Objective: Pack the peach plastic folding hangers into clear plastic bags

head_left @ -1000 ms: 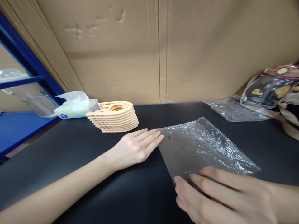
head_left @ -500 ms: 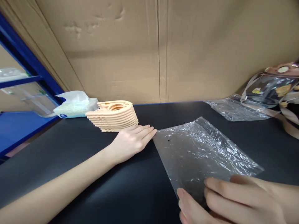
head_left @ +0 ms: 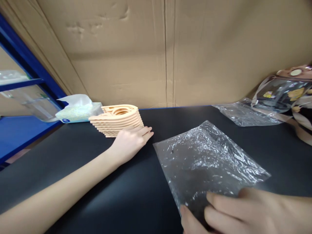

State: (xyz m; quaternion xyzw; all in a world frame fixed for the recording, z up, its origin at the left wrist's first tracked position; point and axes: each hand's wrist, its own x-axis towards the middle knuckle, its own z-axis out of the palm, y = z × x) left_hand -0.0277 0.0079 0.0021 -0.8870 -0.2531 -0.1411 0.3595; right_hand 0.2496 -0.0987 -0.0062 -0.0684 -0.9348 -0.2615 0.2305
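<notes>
A neat stack of thin, peach-coloured curved pieces (head_left: 117,121) stands on the black table (head_left: 97,201); their exact kind is unclear. My left hand (head_left: 130,143) lies beside the near right side of the stack, fingers stretched out to the right, apparently holding nothing. Part of the stack is hidden behind this hand. A clear, crinkled plastic bag (head_left: 202,159) lies flat to the right of it. At the bag's near edge, my right hand (head_left: 234,211) grips the film between thumb and fingers; the lower part of this hand is cut off by the frame.
A tissue box (head_left: 79,112) sits behind the stack on the left, by a blue shelf frame (head_left: 46,91). Another clear bag (head_left: 248,113) lies at the back right, beside a clear bottle with a strap (head_left: 278,94). A cardboard wall (head_left: 136,58) closes off the back.
My left hand has drawn away from the bag's corner, leftward to the stack. The bag and my right hand have shifted slightly left.
</notes>
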